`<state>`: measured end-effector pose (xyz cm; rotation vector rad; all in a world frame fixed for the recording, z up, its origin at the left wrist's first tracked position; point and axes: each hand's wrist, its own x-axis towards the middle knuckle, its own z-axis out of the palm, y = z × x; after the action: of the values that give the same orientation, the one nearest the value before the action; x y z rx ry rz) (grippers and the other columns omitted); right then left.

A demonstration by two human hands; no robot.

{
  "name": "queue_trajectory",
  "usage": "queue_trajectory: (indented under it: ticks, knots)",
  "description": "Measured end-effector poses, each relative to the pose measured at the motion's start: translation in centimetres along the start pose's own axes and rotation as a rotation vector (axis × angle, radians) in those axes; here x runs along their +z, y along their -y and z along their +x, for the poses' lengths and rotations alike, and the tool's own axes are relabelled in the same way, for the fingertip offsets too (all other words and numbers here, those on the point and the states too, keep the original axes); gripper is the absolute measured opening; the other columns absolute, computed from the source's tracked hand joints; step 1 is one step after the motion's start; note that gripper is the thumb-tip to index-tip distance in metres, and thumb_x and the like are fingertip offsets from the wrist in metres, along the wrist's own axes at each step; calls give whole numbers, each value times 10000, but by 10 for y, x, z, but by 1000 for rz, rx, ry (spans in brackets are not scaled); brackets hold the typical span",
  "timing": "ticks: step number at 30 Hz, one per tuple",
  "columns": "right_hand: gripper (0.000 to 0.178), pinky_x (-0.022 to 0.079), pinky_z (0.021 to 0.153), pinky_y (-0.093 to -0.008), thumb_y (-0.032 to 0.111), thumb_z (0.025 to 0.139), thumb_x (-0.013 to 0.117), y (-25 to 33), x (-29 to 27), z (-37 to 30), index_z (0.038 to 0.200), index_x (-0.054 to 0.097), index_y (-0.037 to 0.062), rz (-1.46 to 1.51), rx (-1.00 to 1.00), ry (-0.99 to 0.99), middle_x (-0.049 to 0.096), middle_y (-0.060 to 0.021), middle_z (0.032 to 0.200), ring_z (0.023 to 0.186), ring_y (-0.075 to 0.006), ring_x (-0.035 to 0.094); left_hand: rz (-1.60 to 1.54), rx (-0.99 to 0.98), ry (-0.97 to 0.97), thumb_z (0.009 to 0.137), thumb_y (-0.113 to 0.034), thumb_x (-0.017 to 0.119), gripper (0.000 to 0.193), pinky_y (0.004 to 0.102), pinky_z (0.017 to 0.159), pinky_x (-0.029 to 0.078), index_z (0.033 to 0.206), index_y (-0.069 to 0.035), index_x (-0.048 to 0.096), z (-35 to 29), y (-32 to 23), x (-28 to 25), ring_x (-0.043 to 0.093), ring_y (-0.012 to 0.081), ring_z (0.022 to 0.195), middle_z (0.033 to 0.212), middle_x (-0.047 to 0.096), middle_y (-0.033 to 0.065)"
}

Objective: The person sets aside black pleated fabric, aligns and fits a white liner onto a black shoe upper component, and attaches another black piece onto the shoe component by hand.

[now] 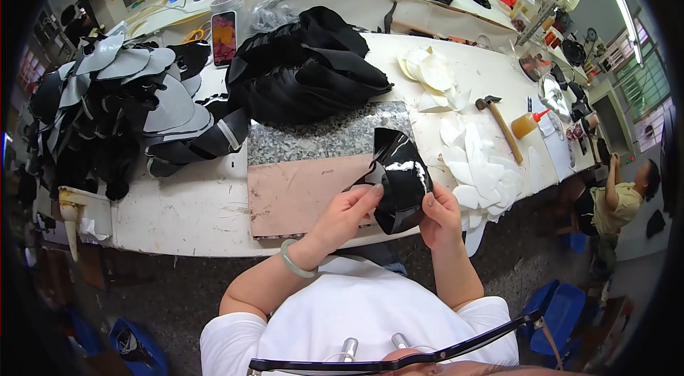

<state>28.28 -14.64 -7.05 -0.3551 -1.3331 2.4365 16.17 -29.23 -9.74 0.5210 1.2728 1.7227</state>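
Observation:
Between my two hands is a glossy black shoe upper piece, held up over the right edge of a pinkish-brown board. My left hand pinches its left edge between thumb and fingers. At its lower right edge, my right hand grips it with the thumb on top. The board lies against a speckled grey stone slab. Right of the piece spreads a pile of white shaped inserts. Behind the slab rises a heap of black fabric pieces.
Stacked grey-and-black pieces cover the table's left. A phone stands behind them. To the right lie cream pieces, a hammer and a glue bottle. A person sits far right; blue bins stand on the floor.

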Motion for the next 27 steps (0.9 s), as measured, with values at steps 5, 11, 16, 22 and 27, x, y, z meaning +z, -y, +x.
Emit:
queue_trajectory:
  ticks: [5, 11, 16, 22, 27]
  knots:
    - [423, 417, 922, -300, 167, 861, 603, 7, -7, -11, 1195, 526, -80, -93, 17, 6, 608, -127, 1129, 1028, -181, 579, 99, -4, 48, 955, -255, 553, 277, 197, 578, 373, 892, -10, 667, 8, -3, 5, 451, 29, 649, 781, 568, -38]
    - [490, 419, 889, -271, 55, 799, 663, 20, -25, -26, 1246, 506, -66, -232, -16, -60, 596, -96, 1115, 994, -145, 562, -218, -64, 126, 943, -147, 553, 178, 181, 646, 463, 978, 4, 640, 21, -8, 6, 594, 40, 775, 870, 639, -14]
    - [575, 461, 868, -275, -13, 747, 714, 26, -15, -35, 1267, 478, -80, -184, -34, -44, 609, -118, 1122, 1006, -162, 584, -159, -193, 154, 936, -140, 565, 160, 205, 705, 477, 1022, -12, 608, 24, -24, 9, 582, 55, 785, 933, 634, -2]
    - [588, 484, 890, -317, -73, 750, 705, 21, -11, -39, 1277, 447, -109, -156, -35, -24, 610, -154, 1137, 1016, -176, 604, -126, -231, 201, 949, -119, 522, 167, 196, 688, 489, 1071, -22, 584, 21, -33, 11, 603, 62, 839, 957, 630, 13]
    - [596, 489, 871, -293, -67, 762, 701, 18, -11, -39, 1292, 433, -112, -183, 4, -26, 617, -152, 1120, 993, -169, 610, -420, -257, 194, 960, -118, 492, 177, 275, 822, 526, 1073, -5, 569, 22, -25, 20, 602, 109, 915, 1011, 615, 45]
